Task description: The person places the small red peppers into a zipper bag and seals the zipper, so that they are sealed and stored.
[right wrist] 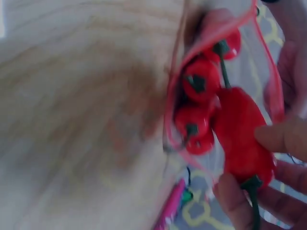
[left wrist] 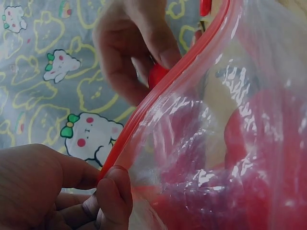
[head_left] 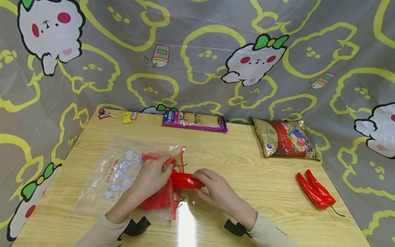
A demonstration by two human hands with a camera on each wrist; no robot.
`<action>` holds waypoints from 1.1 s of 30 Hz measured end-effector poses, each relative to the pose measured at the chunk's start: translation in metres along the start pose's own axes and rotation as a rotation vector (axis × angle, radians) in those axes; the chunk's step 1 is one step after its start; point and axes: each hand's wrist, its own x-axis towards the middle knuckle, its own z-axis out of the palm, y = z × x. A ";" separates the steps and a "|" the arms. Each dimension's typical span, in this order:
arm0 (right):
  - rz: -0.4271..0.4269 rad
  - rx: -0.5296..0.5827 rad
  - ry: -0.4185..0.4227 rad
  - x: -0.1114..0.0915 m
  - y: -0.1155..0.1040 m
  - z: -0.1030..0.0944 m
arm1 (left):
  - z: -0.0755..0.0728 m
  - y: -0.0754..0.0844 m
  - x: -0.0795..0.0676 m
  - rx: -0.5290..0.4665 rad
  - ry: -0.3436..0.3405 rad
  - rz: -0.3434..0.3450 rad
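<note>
A clear zip bag (head_left: 117,171) with a red zip edge lies on the table, several red peppers (right wrist: 200,79) inside it with green stems toward the mouth. My left hand (head_left: 154,175) pinches the zip edge (left wrist: 125,136) between thumb and fingers, and the mouth gapes. In my right hand (head_left: 217,188) is another red pepper (head_left: 186,180), gripped near its stem end. Its far end points into the bag's mouth, among the stems of the others, as the right wrist view shows.
Two red peppers (head_left: 315,190) lie at the table's right. Behind them rests a gold and red fruit-print packet (head_left: 287,139). A long purple-edged packet (head_left: 194,121) lies along the back edge. Small wrapped sweets (head_left: 127,117) and a lollipop (head_left: 102,111) sit at the back left.
</note>
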 end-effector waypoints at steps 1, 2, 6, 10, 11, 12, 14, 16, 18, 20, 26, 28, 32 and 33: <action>-0.013 0.009 0.003 0.004 -0.002 0.004 | 0.000 0.000 0.000 0.000 -0.002 -0.002; -0.021 0.032 0.006 0.007 -0.003 0.009 | 0.000 0.000 -0.001 0.001 -0.004 -0.005; -0.025 0.130 0.013 0.020 -0.009 0.023 | -0.001 0.000 -0.001 0.012 -0.017 -0.025; 0.004 0.238 0.010 0.030 -0.015 0.033 | -0.002 -0.001 -0.001 0.010 -0.026 -0.032; 0.012 0.252 0.010 0.033 -0.016 0.036 | -0.002 -0.001 -0.001 0.008 -0.027 -0.032; 0.022 0.255 0.011 0.036 -0.017 0.037 | -0.002 -0.001 -0.001 0.006 -0.029 -0.034; 0.042 0.240 0.012 0.040 -0.020 0.041 | -0.002 -0.001 -0.001 0.003 -0.030 -0.039; 0.056 0.204 0.016 0.044 -0.021 0.044 | -0.002 -0.001 -0.001 0.002 -0.031 -0.047; 0.060 0.164 0.018 0.047 -0.023 0.046 | -0.002 -0.001 -0.001 0.002 -0.027 -0.047; 0.055 0.126 0.025 0.049 -0.024 0.049 | -0.002 -0.001 -0.001 0.002 -0.020 -0.039; 0.062 0.081 0.044 0.048 -0.024 0.048 | -0.001 0.000 0.000 0.002 -0.014 -0.031; 0.069 0.096 0.060 0.045 -0.023 0.044 | -0.001 0.000 0.000 0.005 -0.015 -0.034; 0.080 0.110 0.142 0.034 -0.013 0.029 | -0.001 0.000 0.000 0.001 -0.009 -0.037; 0.085 0.104 0.171 0.030 -0.008 0.025 | -0.001 -0.001 0.000 -0.002 -0.008 -0.038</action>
